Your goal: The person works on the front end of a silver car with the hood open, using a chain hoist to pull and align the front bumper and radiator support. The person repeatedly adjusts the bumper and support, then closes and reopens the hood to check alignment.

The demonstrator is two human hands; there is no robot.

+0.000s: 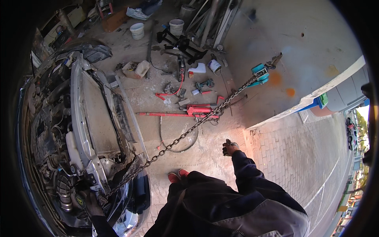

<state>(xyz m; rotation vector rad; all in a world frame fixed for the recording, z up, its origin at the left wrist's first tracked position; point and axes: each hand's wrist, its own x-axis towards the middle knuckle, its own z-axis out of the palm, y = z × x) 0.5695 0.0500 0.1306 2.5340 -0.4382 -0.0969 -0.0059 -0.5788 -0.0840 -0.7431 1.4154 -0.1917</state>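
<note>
- Chain (197,125): one, slanting from the front of one car (79,130), by the left fingers, up to one teal device (258,74) at the wall (300,47), well beyond the right fingers.
- Buckets (137,31): two white ones, far ahead of the right fingers.
- Red jack (195,110): one, on the floor (211,136) ahead and left of the right fingers; one cordless drill (205,85) lies farther beyond.
- Red shoes (173,178): two, left of the right fingers and nearer the body.
- Right hand (230,148): fingers partly curled; whether they pinch anything, I cannot tell. The chain passes ahead and left of them, apart.
- Left hand (94,205): over the engine bay, the chain's lower end just beside its fingers; shadow hides whether they touch or grip it.
</note>
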